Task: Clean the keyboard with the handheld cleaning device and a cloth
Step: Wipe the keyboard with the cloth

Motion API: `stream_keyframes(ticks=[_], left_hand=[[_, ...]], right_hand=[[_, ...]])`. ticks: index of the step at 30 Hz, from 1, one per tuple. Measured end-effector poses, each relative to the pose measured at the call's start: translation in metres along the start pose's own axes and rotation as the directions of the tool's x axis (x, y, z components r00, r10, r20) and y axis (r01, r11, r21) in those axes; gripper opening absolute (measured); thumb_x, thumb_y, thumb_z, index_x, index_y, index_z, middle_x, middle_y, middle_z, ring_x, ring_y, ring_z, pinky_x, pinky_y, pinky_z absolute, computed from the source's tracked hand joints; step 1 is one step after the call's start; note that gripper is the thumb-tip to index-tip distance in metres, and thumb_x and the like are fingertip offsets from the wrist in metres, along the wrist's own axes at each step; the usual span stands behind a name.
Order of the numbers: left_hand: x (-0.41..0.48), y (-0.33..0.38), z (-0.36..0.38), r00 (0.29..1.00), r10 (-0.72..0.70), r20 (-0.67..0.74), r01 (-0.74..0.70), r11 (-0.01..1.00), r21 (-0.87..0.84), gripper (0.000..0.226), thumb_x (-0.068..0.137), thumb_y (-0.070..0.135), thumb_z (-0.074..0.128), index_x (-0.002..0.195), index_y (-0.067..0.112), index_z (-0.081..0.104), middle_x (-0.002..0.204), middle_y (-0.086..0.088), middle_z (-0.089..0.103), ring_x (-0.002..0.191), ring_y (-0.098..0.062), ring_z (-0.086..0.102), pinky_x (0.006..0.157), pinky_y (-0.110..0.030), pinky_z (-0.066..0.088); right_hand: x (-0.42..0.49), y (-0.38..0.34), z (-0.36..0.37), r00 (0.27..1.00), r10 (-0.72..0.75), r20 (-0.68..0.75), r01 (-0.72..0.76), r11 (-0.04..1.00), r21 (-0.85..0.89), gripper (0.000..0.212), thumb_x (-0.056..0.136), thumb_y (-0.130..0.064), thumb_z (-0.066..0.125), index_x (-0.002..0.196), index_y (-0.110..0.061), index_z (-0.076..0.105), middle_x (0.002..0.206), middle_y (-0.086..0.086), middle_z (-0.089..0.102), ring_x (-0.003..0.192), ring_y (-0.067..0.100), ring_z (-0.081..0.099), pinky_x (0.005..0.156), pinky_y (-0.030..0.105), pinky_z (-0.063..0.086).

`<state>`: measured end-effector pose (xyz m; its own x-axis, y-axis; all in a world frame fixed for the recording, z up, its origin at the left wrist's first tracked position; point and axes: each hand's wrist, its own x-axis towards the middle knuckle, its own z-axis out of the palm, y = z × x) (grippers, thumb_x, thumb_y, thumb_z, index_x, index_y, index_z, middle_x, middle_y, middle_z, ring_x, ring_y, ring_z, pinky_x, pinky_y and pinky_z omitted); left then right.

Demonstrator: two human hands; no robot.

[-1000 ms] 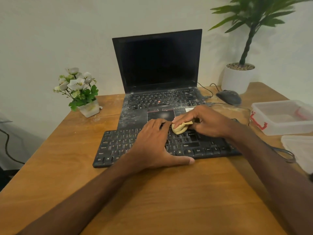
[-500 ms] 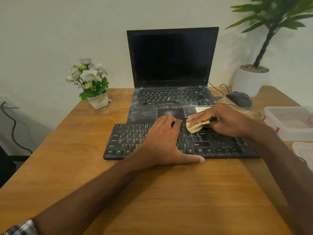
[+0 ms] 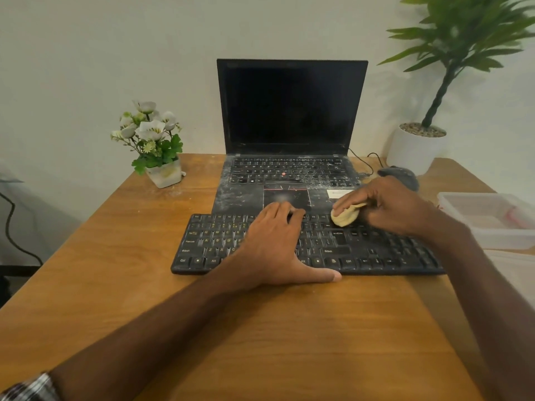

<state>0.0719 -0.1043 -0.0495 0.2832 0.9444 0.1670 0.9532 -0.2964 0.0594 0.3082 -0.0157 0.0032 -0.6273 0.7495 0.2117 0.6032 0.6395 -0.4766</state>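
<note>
Pinching the cloth, the right hand lies at three o'clock of the spread left hand, along the keyboard, whose long axis runs nine-to-three.

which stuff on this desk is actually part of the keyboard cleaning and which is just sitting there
In the job:
keyboard
cloth, wadded in the right hand on the keys
left hand, resting flat on the keyboard

Just lying about:
laptop
flower pot
potted plant
mouse
plastic container
</note>
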Motion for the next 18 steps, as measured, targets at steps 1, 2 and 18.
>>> stream_keyframes(ticks=[1,2,18], left_hand=[[0.000,0.000,0.000,1.000,0.000,-0.002,0.000,1.000,-0.002,0.135,0.059,0.109,0.037,0.158,0.018,0.032,0.147,0.002,0.038,0.137,-0.019,0.035,0.121,-0.041,0.033],[0.000,0.000,0.001,1.000,0.000,-0.005,0.000,1.000,-0.003,0.135,0.059,0.109,0.038,0.158,0.018,0.032,0.147,0.002,0.038,0.137,-0.019,0.035,0.121,-0.041,0.033],[0.001,0.000,0.000,1.000,-0.008,0.014,0.008,1.000,0.005,0.135,0.059,0.110,0.037,0.160,0.020,0.029,0.151,0.003,0.036,0.139,-0.019,0.034,0.122,-0.041,0.031]], right_hand=[[0.002,-0.002,0.004,0.999,-0.022,-0.033,0.022,1.000,-0.004,0.059,0.078,0.015,0.066,0.106,-0.036,0.077,0.112,-0.015,0.074,0.106,-0.001,0.067,0.087,0.021,0.057],[0.004,-0.004,0.009,0.998,-0.046,-0.046,0.047,0.999,0.008,0.058,0.079,0.014,0.065,0.109,-0.034,0.077,0.114,-0.015,0.073,0.108,0.000,0.066,0.088,0.023,0.057],[-0.005,0.015,-0.009,0.988,0.059,0.144,-0.080,0.986,0.145,0.067,0.074,0.027,0.053,0.100,-0.029,0.080,0.111,-0.016,0.074,0.114,-0.008,0.062,0.090,0.007,0.048]])
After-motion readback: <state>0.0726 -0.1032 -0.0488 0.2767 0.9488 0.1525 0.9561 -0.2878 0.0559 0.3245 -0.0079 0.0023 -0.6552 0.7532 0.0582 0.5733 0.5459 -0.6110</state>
